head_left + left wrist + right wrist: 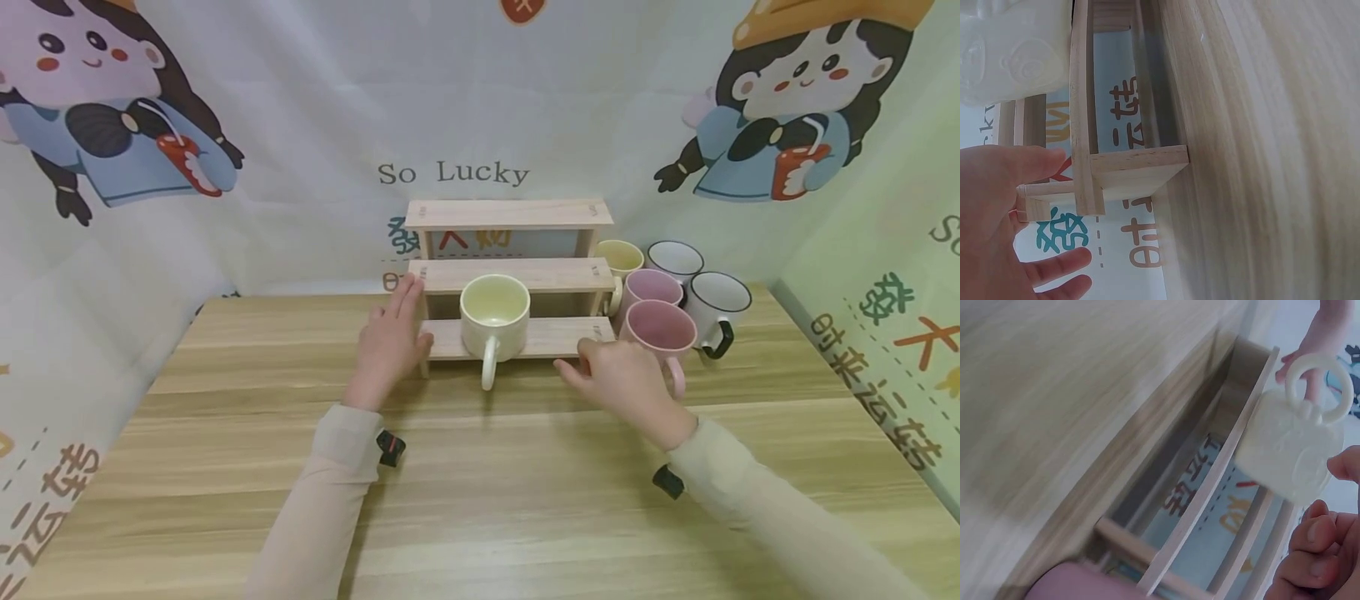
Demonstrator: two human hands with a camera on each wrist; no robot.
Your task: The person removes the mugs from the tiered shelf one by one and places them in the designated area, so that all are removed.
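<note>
A pale yellow mug (483, 333) stands on the lowest tier of a three-tier wooden rack (551, 337), its handle pointing toward me. Raised shapes show on the mug's wall (1285, 447) in the right wrist view. At the rack's left end, my left hand (390, 337) has its fingers straight, fingertips right at the middle tier's end. The left wrist view has the thumb (1038, 162) in front of the wooden tiers. My right hand (622, 379) is near the lowest tier's right end, fingers loosely curled, thumb (1344, 467) extended toward the mug, holding nothing.
Right of the rack, several mugs are grouped closely: a front pink mug (660, 329), another pink mug (651, 287), a yellow mug (621, 257) and white mugs with dark rims (718, 296). A printed cloth (300, 125) hangs behind the wooden table (480, 508).
</note>
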